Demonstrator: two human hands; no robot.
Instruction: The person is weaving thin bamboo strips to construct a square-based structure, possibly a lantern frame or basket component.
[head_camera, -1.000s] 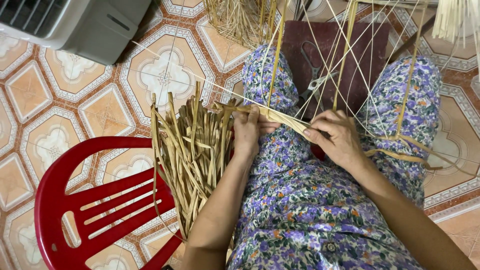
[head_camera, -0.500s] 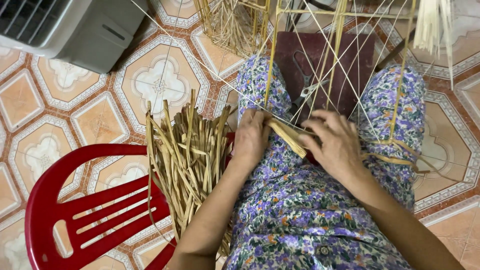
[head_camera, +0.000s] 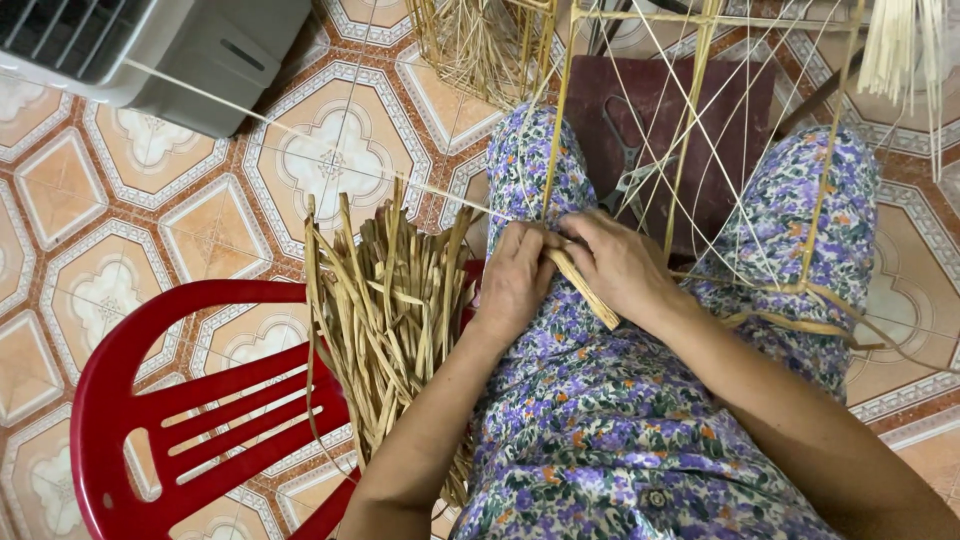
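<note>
My left hand (head_camera: 517, 275) and my right hand (head_camera: 622, 263) meet over my lap, both closed on one flat tan straw strip (head_camera: 585, 291) that runs between them. Thin pale strings (head_camera: 745, 150) and yellow upright sticks (head_camera: 690, 120) of a frame stand right in front of my hands. A bundle of dried straw strips (head_camera: 385, 310) rests upright by my left forearm, against a red plastic chair (head_camera: 180, 420). I wear floral purple clothing (head_camera: 620, 430). A woven straw band (head_camera: 800, 325) lies across my right knee.
Scissors (head_camera: 630, 170) lie on a dark red board (head_camera: 660, 130) between my knees. A grey appliance (head_camera: 150, 50) stands at the top left on the patterned tile floor (head_camera: 200, 200). A straw basket frame (head_camera: 480, 40) sits at the top centre, pale sticks (head_camera: 900, 50) at the top right.
My two hands have come closer together on the strip, the right one sliding left towards the left. The view has shifted slightly.
</note>
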